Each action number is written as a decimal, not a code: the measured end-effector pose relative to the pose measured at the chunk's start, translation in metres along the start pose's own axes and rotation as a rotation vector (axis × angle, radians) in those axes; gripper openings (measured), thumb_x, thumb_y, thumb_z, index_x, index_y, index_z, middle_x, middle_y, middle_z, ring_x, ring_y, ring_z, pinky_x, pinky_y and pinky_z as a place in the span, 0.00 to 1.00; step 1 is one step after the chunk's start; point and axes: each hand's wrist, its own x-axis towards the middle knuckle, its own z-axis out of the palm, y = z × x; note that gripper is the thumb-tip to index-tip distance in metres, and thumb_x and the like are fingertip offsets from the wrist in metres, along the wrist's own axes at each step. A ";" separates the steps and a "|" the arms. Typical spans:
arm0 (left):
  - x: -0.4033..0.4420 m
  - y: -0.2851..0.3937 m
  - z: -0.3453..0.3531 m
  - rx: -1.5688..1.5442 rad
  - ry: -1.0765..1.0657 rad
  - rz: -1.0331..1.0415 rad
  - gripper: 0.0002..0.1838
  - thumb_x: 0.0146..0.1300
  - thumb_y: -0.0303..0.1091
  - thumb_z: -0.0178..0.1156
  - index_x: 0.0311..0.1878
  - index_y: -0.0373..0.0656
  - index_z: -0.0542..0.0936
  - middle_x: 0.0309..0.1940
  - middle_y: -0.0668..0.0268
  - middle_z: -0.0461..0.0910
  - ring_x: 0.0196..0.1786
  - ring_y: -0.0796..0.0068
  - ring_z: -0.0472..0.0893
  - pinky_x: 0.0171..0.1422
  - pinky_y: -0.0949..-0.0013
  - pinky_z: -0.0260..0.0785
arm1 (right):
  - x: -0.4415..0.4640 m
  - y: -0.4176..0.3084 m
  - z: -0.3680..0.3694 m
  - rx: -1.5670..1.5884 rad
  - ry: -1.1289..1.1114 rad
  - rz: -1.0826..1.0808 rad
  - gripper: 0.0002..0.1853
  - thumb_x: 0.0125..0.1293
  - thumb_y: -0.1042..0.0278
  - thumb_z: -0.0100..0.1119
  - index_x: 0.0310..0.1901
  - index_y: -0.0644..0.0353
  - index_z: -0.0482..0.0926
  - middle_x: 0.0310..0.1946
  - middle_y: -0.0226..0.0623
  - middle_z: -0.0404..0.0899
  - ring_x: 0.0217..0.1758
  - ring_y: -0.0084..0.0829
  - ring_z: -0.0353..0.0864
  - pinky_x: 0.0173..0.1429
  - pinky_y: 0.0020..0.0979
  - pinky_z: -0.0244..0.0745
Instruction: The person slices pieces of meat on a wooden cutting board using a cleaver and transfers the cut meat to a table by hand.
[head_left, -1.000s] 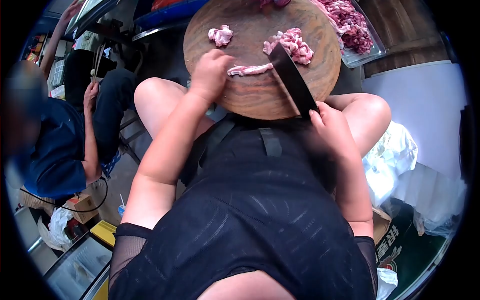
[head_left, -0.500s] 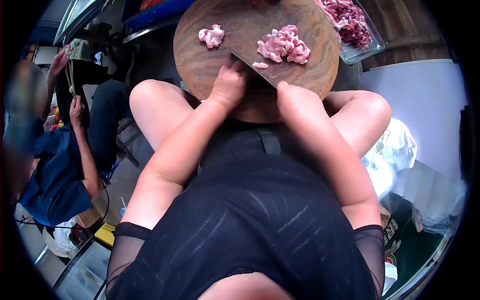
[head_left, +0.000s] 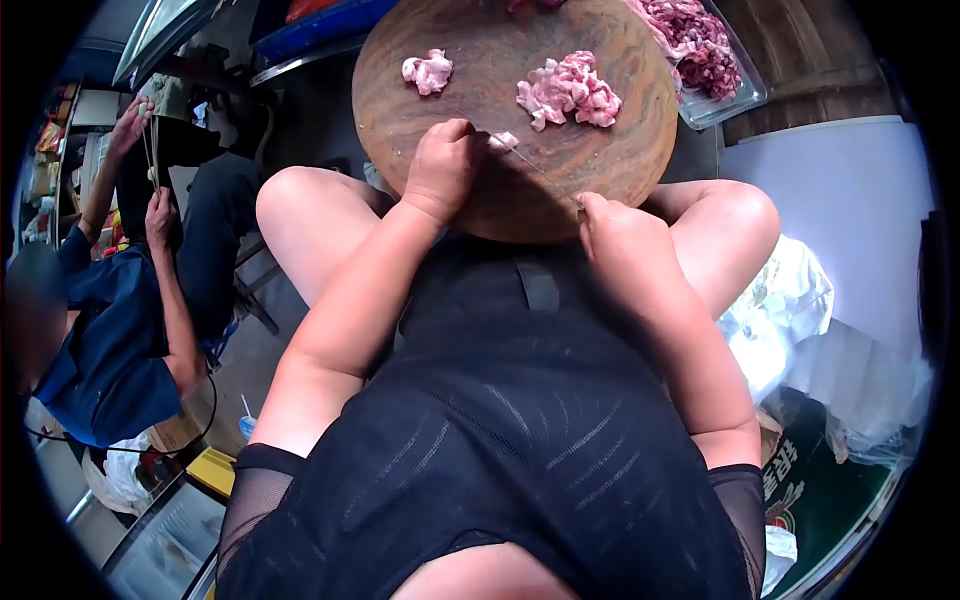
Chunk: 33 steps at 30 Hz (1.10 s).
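A round wooden chopping board (head_left: pixel 440 30) stands between my knees. My right hand (head_left: pixel 625 235) is closed round the handle of a knife (head_left: pixel 545 178), whose blade slants up and left across the near part of the board, edge-on and partly in shadow. My left hand (head_left: pixel 443 168) is closed at the blade's far end, its fingertips at a small pale piece of meat (head_left: pixel 503 141), partly hidden by the fingers. Beyond them lie a small lump of pink meat (head_left: pixel 428 72) on the left and a larger heap of cut meat (head_left: pixel 570 90) on the right.
A clear plastic tray (head_left: pixel 748 95) of darker red meat sits beyond the board at the right. A blue crate (head_left: pixel 320 28) is at the back left. On the left, a seated person (head_left: pixel 125 330) holds thin sticks or strands. White plastic bags (head_left: pixel 780 300) lie to my right.
My right hand and the knife have moved back toward me and slightly right. My left hand has shifted slightly up and left. A small meat piece now shows beside its fingers.
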 end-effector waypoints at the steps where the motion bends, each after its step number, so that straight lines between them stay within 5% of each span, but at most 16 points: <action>1: -0.004 -0.005 0.009 0.026 0.002 -0.014 0.06 0.55 0.27 0.63 0.37 0.43 0.81 0.39 0.60 0.78 0.43 0.55 0.78 0.47 0.57 0.73 | 0.000 -0.001 0.002 -0.019 -0.048 0.005 0.04 0.64 0.73 0.49 0.35 0.63 0.74 0.26 0.49 0.81 0.30 0.49 0.84 0.35 0.48 0.78; 9: -0.005 0.004 0.009 0.043 0.014 0.057 0.10 0.55 0.28 0.61 0.42 0.43 0.83 0.41 0.58 0.79 0.44 0.53 0.78 0.50 0.57 0.73 | 0.045 -0.016 0.015 0.027 -0.164 -0.038 0.08 0.62 0.75 0.47 0.33 0.66 0.77 0.28 0.54 0.83 0.33 0.52 0.85 0.38 0.49 0.80; 16: -0.006 0.011 -0.010 -0.140 0.005 -0.142 0.14 0.53 0.30 0.68 0.45 0.42 0.83 0.44 0.57 0.79 0.49 0.50 0.77 0.56 0.54 0.71 | 0.079 -0.003 0.006 0.023 -0.360 0.101 0.13 0.65 0.71 0.46 0.40 0.65 0.81 0.34 0.55 0.83 0.41 0.53 0.84 0.45 0.50 0.78; 20: -0.020 0.002 -0.024 -0.043 0.005 -0.290 0.18 0.53 0.26 0.69 0.49 0.39 0.82 0.45 0.57 0.78 0.49 0.54 0.79 0.57 0.59 0.72 | 0.032 0.011 0.008 -0.027 -0.084 0.114 0.10 0.67 0.69 0.48 0.39 0.64 0.78 0.30 0.52 0.83 0.37 0.53 0.84 0.41 0.49 0.77; 24: -0.017 -0.002 -0.021 0.003 -0.025 -0.161 0.12 0.57 0.31 0.66 0.44 0.42 0.83 0.42 0.59 0.79 0.47 0.53 0.78 0.53 0.57 0.72 | 0.002 -0.006 0.001 0.063 0.036 0.045 0.07 0.67 0.69 0.49 0.36 0.63 0.75 0.27 0.50 0.82 0.33 0.51 0.83 0.38 0.48 0.78; 27: -0.014 -0.006 -0.013 0.095 -0.039 -0.048 0.04 0.60 0.32 0.62 0.35 0.43 0.80 0.34 0.61 0.79 0.38 0.54 0.79 0.43 0.53 0.74 | -0.001 -0.015 0.007 0.030 -0.037 0.045 0.08 0.67 0.69 0.49 0.35 0.63 0.75 0.26 0.49 0.82 0.33 0.51 0.84 0.38 0.48 0.79; 33: -0.019 -0.008 -0.012 0.162 -0.051 -0.041 0.03 0.60 0.30 0.59 0.35 0.44 0.81 0.34 0.62 0.78 0.39 0.54 0.79 0.43 0.53 0.73 | 0.004 -0.028 0.004 0.035 -0.204 0.051 0.06 0.62 0.75 0.48 0.34 0.65 0.75 0.27 0.54 0.82 0.33 0.52 0.84 0.38 0.49 0.79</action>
